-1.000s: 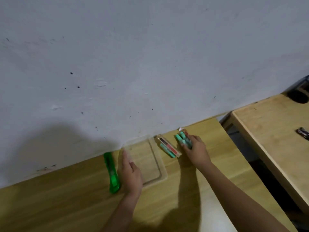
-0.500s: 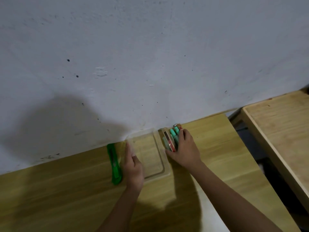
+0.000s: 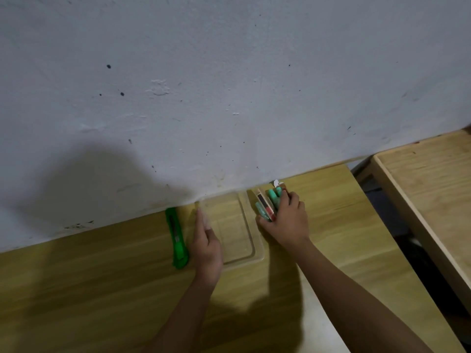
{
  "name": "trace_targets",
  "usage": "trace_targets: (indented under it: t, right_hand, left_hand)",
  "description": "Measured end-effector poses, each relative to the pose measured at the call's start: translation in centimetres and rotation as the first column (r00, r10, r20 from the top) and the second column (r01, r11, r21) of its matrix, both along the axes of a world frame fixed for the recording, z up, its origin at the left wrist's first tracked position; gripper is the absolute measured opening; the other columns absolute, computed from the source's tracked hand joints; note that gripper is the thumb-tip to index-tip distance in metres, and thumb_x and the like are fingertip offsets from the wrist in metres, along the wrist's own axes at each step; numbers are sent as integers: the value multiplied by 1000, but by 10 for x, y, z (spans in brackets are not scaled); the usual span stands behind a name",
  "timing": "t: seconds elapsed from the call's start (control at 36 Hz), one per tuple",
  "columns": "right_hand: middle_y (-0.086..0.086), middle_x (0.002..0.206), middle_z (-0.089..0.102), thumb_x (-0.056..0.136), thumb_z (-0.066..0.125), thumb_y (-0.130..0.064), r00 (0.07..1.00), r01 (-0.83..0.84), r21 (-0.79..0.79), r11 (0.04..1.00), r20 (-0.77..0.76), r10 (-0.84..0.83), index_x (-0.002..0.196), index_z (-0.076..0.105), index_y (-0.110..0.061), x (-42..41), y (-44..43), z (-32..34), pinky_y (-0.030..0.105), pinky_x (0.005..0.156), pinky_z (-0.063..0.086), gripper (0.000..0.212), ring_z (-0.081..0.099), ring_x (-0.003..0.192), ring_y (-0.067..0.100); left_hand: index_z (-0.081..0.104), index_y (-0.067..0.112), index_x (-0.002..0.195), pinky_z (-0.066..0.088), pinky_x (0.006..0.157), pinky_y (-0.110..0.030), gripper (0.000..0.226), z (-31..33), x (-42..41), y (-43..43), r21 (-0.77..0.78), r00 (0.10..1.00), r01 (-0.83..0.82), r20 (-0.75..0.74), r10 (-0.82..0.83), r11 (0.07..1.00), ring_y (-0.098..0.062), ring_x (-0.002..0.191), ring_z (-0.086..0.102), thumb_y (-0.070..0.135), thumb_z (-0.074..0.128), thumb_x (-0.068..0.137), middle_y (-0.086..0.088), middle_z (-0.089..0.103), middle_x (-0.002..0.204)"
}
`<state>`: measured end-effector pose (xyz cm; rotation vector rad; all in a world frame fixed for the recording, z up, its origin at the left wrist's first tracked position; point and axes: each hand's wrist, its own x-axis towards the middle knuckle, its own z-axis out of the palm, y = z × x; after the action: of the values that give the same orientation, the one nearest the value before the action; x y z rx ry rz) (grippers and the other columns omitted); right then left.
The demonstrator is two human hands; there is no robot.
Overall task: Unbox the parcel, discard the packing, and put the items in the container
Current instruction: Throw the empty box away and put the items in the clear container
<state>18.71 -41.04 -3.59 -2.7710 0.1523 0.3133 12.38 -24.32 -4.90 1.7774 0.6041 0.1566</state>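
Note:
A clear plastic container [image 3: 251, 240] lies flat on the wooden table, close to the wall. My left hand [image 3: 206, 247] rests on its left rim, fingers along the edge. Just right of the container, my right hand [image 3: 288, 222] closes around a bundle of teal markers [image 3: 274, 197] together with a thin flat pack [image 3: 265, 206] that has a dark and red face. The bundle touches the table beside the container's right rim. Part of it is hidden under my fingers.
A green utility knife [image 3: 176, 238] lies left of my left hand, pointing to the wall. A white wall [image 3: 229, 98] rises straight behind the table [image 3: 89, 289]. A second wooden table [image 3: 428, 189] stands at the right across a dark gap.
My right hand has gathered the markers and the flat pack, first apart, into one bundle and slid them left against the container. My left hand has stayed on the container's left rim.

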Motion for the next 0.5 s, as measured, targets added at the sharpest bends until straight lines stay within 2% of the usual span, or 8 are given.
trace_targets:
  t: [0.11,0.19,0.28,0.33,0.39,0.44,0.47,0.5]
  right_hand:
    - [16,139,34,71,67,-52,996,93,129,987,-5,-94,141,23,-7,-5,-7,2,43,96,44,94,41,121,32]
    - [15,136,37,69,70,-49,986,160,200,967,12,-165,141,24,-8,-10,-11,4,45,94,46,94,43,121,32]
    - [13,135,37,70,71,-47,974,202,289,936,37,-221,142,24,-12,-15,-14,6,45,94,48,94,44,121,30]
    - [9,136,36,71,71,-47,974,183,355,917,62,-218,142,24,-15,-17,-13,12,44,93,50,91,45,121,27]
    - [7,138,34,72,71,-46,979,127,407,904,94,-180,142,24,-16,-18,-7,20,41,93,52,89,45,120,24]
    - [5,139,33,73,70,-45,987,49,428,903,121,-110,143,23,-18,-21,4,31,39,94,51,88,44,121,22]
    - [5,139,32,73,70,-46,990,3,422,906,128,-63,143,21,-20,-22,11,35,39,95,51,89,43,122,22]
    - [5,140,31,73,69,-47,992,-47,402,915,129,-6,144,19,-21,-23,19,38,40,96,50,91,42,123,22]
  left_hand:
    - [27,17,145,31,98,-16,51,6,-2,-3,38,1000,13,-18,-13,999,1,119,36,3,36,97,12,35,131]
    - [27,17,145,35,71,5,51,7,-1,-4,41,999,4,-44,-3,999,26,90,44,2,36,97,9,41,126]
    - [28,16,145,35,59,7,51,11,0,-7,26,999,-14,-52,16,1000,24,76,47,2,36,97,8,44,124]
    - [29,15,145,36,56,4,50,14,-2,-8,53,998,-27,-61,31,998,21,63,48,2,36,97,16,49,107]
    - [29,18,145,38,60,-2,50,18,-2,-9,95,997,-31,-70,38,995,10,73,52,5,37,98,18,54,104]
    - [29,18,145,40,82,-11,49,19,-1,-11,73,996,-44,-69,49,996,-12,110,55,6,36,98,1,52,132]
    - [29,18,144,38,93,-16,49,19,-1,-12,52,996,-56,-63,59,997,-18,124,48,5,36,97,-3,45,142]
    - [30,16,144,34,97,-14,49,20,-1,-13,27,996,-75,-47,77,997,-19,131,41,3,36,97,-5,40,146]
